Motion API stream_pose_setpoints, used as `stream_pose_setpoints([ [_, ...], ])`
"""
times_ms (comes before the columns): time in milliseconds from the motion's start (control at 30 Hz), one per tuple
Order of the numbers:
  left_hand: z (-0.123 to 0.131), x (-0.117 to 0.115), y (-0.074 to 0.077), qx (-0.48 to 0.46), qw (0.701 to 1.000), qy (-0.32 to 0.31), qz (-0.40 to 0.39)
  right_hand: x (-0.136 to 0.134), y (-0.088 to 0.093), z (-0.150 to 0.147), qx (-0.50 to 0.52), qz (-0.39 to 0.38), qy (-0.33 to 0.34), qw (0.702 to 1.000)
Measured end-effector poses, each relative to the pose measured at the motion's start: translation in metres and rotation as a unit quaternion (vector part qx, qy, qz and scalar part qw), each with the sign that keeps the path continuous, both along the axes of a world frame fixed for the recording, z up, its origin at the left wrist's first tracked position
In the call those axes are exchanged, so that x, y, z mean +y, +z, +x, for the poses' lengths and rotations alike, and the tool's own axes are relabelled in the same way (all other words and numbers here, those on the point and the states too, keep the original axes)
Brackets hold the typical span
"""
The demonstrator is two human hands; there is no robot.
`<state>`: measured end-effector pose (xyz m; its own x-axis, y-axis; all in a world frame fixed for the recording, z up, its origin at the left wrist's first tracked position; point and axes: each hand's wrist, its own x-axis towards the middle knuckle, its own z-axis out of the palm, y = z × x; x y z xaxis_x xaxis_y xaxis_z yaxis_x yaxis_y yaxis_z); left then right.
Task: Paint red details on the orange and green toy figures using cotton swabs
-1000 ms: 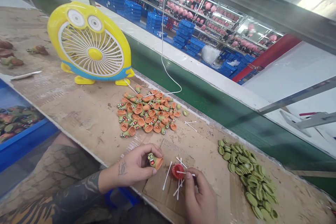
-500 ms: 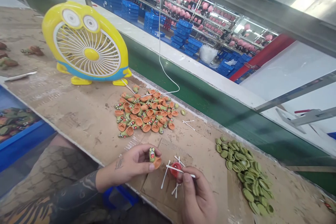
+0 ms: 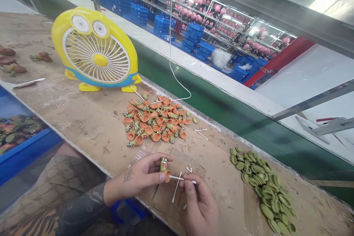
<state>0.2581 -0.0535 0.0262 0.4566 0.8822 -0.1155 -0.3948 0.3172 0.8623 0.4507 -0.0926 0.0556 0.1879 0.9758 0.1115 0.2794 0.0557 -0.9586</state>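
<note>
Between the thumb and fingers of my left hand [image 3: 138,173] is a small figurine [image 3: 163,165], green on top with round eyes and a red mouth, and orange and cupped at its base. My right hand [image 3: 200,202] pinches a cotton swab [image 3: 177,178], whose tip meets the figurine's orange part. Another cotton swab [image 3: 176,191] lies beneath, on the cardboard. The red pot seen earlier is hidden behind my right hand. Beyond my hands lies a heap of similar orange and green figurines [image 3: 155,120]. Green oval pieces [image 3: 265,184] are piled to the right.
A yellow fan [image 3: 96,51] stands at the back left, its white cord [image 3: 170,44] hanging beyond the heap. Loose swabs [image 3: 201,132] lie near the cardboard's far edge. At left is a blue bin [image 3: 27,151] of pieces. A green belt [image 3: 221,114] runs behind the table.
My right hand has moved left, bringing the swab from over the red pot to the figurine's orange base. My left hand still holds the figurine. The whole view has shifted slightly.
</note>
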Motion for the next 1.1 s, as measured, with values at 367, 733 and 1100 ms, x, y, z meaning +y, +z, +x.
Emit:
stream_pose_setpoints([
  [367, 0.003, 0.002, -0.001, 0.002, 1.0, 0.021, -0.012, -0.003, 0.002, 0.025, 0.014, 0.047, -0.066, 0.997],
  [733, 0.001, 0.001, -0.002, 0.067, 0.997, 0.049, -0.007, 0.005, -0.009, 0.111, -0.277, -0.045, -0.088, 0.956],
  [1100, 0.003, 0.001, 0.003, 0.088, 0.995, 0.054, -0.004, 0.014, -0.018, 0.221, -0.472, -0.233, -0.317, 0.789],
])
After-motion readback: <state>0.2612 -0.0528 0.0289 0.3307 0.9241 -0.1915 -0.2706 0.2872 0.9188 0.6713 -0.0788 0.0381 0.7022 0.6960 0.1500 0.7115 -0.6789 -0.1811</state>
